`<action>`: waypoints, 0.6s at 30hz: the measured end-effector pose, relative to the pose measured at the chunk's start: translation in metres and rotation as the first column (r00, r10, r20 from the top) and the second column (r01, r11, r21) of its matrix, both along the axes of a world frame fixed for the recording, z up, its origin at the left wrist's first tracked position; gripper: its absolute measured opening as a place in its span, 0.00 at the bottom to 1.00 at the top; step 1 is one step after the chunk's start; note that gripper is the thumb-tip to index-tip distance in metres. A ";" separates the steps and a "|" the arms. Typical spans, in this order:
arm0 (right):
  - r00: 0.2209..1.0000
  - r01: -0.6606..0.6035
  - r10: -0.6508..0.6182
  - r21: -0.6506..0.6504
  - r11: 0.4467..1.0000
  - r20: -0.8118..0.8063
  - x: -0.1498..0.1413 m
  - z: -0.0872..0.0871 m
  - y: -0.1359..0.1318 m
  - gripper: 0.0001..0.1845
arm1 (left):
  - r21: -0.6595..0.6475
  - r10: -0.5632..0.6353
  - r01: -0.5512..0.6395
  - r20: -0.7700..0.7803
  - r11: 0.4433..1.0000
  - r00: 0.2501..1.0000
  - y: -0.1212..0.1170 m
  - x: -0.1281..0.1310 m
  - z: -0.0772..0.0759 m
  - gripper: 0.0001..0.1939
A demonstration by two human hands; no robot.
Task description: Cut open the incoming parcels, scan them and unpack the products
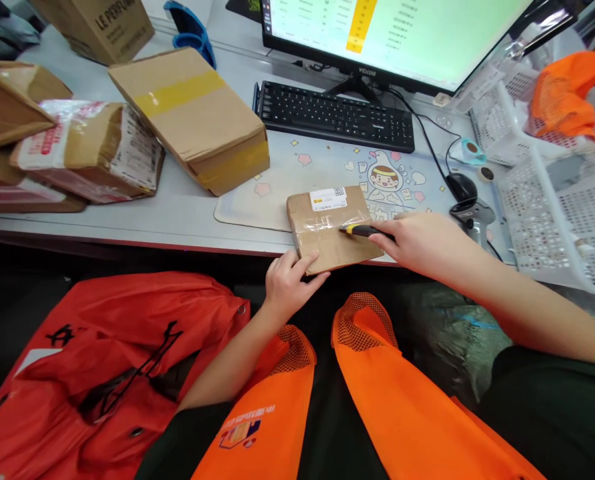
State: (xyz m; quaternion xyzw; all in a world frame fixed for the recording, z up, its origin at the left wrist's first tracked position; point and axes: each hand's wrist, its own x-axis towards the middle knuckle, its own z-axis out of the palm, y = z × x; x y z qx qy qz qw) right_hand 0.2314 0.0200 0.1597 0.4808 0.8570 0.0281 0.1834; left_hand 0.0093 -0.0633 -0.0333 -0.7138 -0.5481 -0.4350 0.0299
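A small brown cardboard box [334, 243] lies at the desk's front edge, partly on the patterned desk mat. Clear tape crosses its top, and a white label [328, 199] sits near its far side. My left hand [290, 283] grips the near left corner, thumb on top and the other fingers along the side and edge. In my right hand [407, 237] is a yellow and black utility knife [364, 230]. Its tip points left and meets the taped middle of the box top; whether the blade has gone through the tape cannot be made out.
Several larger cardboard boxes [192, 117] stand on the left of the desk. Behind the mat are a black keyboard [334, 117] and a monitor [397, 33]. A mouse [461, 187], a scanner [473, 217] and white baskets [542, 220] line the right. A red bag [142, 320] lies below left.
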 end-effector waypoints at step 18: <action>0.731 0.412 -0.305 0.039 0.910 -0.610 0.058 -0.108 0.012 0.25 | -0.477 -0.692 0.532 -0.269 0.700 0.670 0.177 0.036 0.099 0.18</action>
